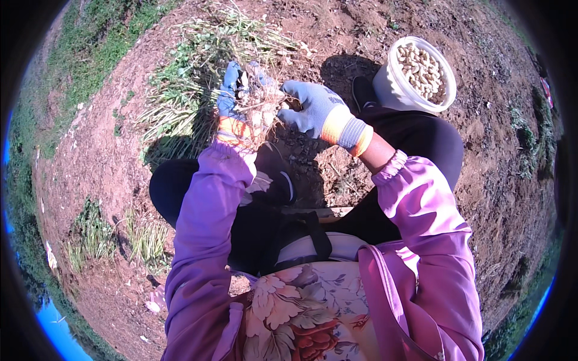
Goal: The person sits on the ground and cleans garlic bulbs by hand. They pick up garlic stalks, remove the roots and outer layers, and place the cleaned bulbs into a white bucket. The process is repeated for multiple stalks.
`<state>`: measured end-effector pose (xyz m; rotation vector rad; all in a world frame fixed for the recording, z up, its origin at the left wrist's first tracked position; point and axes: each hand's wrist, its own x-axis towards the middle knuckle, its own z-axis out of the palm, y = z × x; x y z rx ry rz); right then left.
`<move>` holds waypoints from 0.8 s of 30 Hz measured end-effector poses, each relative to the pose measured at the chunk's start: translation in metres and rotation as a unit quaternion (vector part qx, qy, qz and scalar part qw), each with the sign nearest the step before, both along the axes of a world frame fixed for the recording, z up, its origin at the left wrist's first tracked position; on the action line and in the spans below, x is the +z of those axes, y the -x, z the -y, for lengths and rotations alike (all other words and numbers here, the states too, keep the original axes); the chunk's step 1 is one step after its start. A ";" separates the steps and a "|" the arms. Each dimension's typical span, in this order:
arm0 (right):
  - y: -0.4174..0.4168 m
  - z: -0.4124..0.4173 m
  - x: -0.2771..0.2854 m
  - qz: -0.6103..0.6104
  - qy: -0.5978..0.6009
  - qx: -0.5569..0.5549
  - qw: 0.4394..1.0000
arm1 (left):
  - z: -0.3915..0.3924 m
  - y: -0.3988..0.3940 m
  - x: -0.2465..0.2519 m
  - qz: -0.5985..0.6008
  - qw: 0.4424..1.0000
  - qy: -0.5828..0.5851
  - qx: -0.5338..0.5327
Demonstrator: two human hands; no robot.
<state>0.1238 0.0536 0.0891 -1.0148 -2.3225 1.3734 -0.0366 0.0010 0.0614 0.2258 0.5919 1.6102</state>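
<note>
In a blue and orange work glove, my left hand point(235, 99) is closed around a bunch of peanut plants, with its tangled roots and pods point(262, 106) facing right. My right hand point(316, 108), in a grey-blue glove with an orange cuff, touches the right side of the root tangle; its thumb and fingers are bent around pods there, and whether one is gripped is hard to see. Beneath and beyond my left hand lies a heap of peanut plants point(176, 108) with green leaves and stems. A white plastic bucket point(384, 88) of peanuts in the shell point(420, 72) stands to the upper right.
My bent legs in dark trousers point(429, 131) lie on both sides, the right knee near the bucket. Reddish soil point(487, 189) with plant litter surrounds me. Small bundles of plants point(146, 234) are at the lower left, and green growth point(108, 40) borders the soil at the upper left.
</note>
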 end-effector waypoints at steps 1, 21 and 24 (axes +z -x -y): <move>-0.002 -0.001 0.004 0.018 -0.078 0.012 0.997 | -0.002 -0.001 0.000 0.017 1.000 0.017 0.007; -0.057 -0.103 0.037 0.451 -0.431 -0.017 0.781 | -0.003 0.013 -0.017 0.077 0.991 0.003 -0.110; -0.113 -0.152 0.037 0.403 -0.416 -0.078 0.811 | 0.008 0.027 -0.026 -0.030 0.998 0.045 -0.027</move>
